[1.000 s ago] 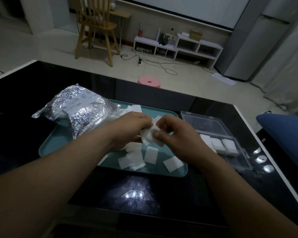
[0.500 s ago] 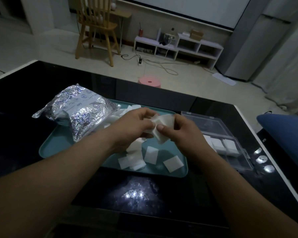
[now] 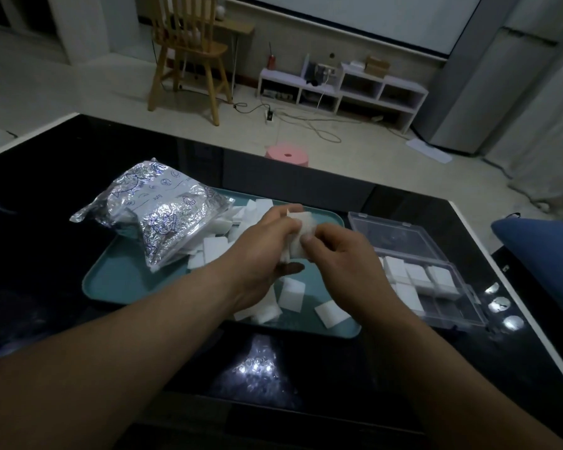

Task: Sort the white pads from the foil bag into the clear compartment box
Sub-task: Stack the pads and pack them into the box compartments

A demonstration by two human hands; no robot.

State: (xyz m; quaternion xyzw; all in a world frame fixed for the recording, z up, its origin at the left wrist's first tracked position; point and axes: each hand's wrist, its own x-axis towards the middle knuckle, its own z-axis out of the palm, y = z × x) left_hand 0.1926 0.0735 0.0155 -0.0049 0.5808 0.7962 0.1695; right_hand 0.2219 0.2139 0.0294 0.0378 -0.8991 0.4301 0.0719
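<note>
On your foil bag (image 3: 163, 219) you can just make out one small word, apparently "Date", while its other print is too small to read.

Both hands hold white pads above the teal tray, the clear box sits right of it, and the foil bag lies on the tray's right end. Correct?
No. The head view shows the foil bag on the tray's left end, not its right. The left hand and right hand hold white pads above it, with the clear box to its right.
</note>
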